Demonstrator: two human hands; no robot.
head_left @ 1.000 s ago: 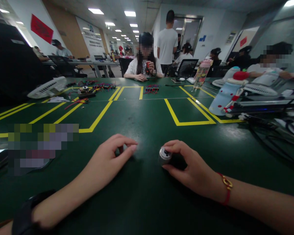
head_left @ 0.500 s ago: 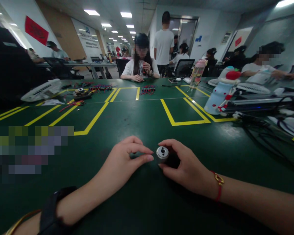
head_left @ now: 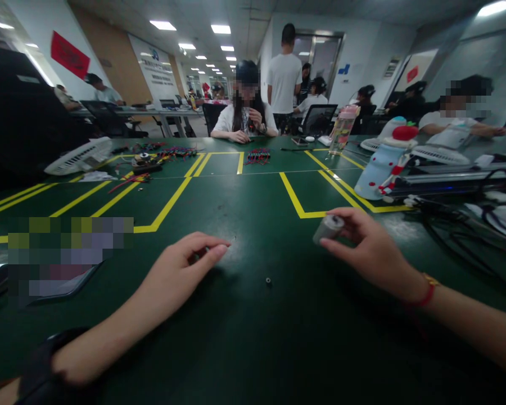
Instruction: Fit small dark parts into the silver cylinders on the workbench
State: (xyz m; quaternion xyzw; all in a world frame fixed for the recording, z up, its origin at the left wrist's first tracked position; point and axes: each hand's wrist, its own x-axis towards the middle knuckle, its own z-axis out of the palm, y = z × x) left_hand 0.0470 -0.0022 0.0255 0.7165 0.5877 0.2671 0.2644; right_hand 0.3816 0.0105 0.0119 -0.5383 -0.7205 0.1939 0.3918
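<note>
Tabletop (head_left: pixel 253 337) green, taped yellow; right hand (head_left: pixel 373 253) raised over it, fingers (head_left: pixel 341 216) pinching metal cylinder (head_left: pixel 328 228); left hand (head_left: pixel 181 270) resting, fingers pressed together, contents hidden; tiny nut (head_left: pixel 268 280) lying loose between, likely lost if brushed by a sleeve

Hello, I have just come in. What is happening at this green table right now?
A person sits at a dark green table marked with yellow tape lines. The right hand holds a small silver metal cylinder lifted above the tabletop. The left hand rests on the table with thumb and forefinger pinched together; whether it grips anything cannot be seen. A tiny dark ring-shaped part lies on the table between the hands. Across the table, another person in a white shirt handles something small.
</note>
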